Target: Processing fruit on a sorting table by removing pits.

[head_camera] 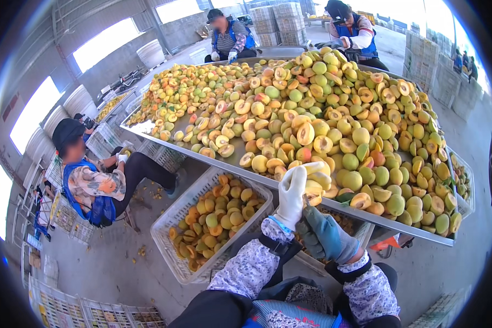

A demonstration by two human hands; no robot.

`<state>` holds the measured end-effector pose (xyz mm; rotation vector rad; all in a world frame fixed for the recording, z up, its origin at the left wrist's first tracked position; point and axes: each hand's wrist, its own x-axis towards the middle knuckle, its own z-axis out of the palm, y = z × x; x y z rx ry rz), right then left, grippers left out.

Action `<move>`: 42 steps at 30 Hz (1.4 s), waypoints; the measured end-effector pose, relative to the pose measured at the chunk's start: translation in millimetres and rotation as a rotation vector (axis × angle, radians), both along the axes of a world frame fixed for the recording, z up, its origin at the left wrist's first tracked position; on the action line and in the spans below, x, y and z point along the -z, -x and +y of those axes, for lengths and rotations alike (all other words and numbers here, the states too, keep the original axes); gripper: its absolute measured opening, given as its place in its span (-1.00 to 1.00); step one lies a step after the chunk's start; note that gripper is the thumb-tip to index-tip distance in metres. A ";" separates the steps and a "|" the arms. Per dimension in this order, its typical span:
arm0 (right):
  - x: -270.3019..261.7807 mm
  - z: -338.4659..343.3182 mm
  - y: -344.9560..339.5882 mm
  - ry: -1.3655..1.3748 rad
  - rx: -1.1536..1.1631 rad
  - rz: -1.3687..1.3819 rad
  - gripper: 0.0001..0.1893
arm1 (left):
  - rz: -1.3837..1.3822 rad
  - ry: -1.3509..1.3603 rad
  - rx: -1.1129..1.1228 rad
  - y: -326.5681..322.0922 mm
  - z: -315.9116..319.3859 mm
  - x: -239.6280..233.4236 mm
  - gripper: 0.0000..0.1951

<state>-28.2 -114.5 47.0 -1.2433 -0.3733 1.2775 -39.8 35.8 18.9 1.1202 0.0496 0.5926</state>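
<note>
My left hand, in a white glove, holds a cut apricot with its inner side exposed, just in front of the table's near edge. Below it, my right hand wears a blue-coated grey glove. Its fingers are closed on a small thin tool, mostly hidden by the glove, with the tip against the fruit. Behind both hands, a heap of whole and halved apricots covers a sheet-metal table.
A white plastic crate of apricot halves stands below the table, left of my hands. Another crate is partly hidden under my right hand. A seated co-worker is at left; two more people work across the table. Stacked crates stand behind.
</note>
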 end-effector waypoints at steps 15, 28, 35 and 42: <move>36.5 -6.8 -7.5 -0.061 -0.004 -0.337 -0.45 | 0.032 0.286 0.101 -7.3 6.1 11.0 -0.50; 69.5 -37.8 -18.9 0.346 0.186 -1.326 -0.64 | 0.598 -0.709 -0.931 78.8 124.9 -28.1 -0.44; 58.1 -34.6 -20.6 0.302 0.079 -1.274 -0.61 | 0.550 -1.227 -0.247 -40.0 16.7 -17.3 -0.28; 48.9 -45.7 -36.2 0.105 0.334 -1.106 -0.61 | 0.440 -0.575 -0.077 -48.4 9.0 -22.3 -0.56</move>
